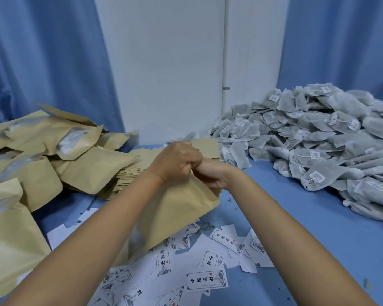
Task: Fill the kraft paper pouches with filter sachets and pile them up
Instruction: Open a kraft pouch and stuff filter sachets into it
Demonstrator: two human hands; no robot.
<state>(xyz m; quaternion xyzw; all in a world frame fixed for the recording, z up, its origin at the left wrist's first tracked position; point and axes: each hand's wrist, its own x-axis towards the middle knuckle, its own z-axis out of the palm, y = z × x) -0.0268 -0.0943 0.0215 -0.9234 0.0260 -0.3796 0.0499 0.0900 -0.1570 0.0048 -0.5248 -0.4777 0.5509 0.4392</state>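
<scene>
The left hand (177,162) is gripping the mouth of the flat tan kraft paper pouch (181,210), best held wide, while the right hand (211,175) is reaching inside, its grip hidden and impossible to tell.

Left: filled pouches (31,162); right: sachet heap (318,140); between, farther back: flat pouch stack (128,173); front: labels (206,279) on table (318,239).

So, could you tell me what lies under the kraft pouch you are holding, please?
Printed white labels lie scattered on the blue table, some slipping under the lower edge of the kraft pouch. What lies beneath its middle is hidden by the pouch.
</scene>
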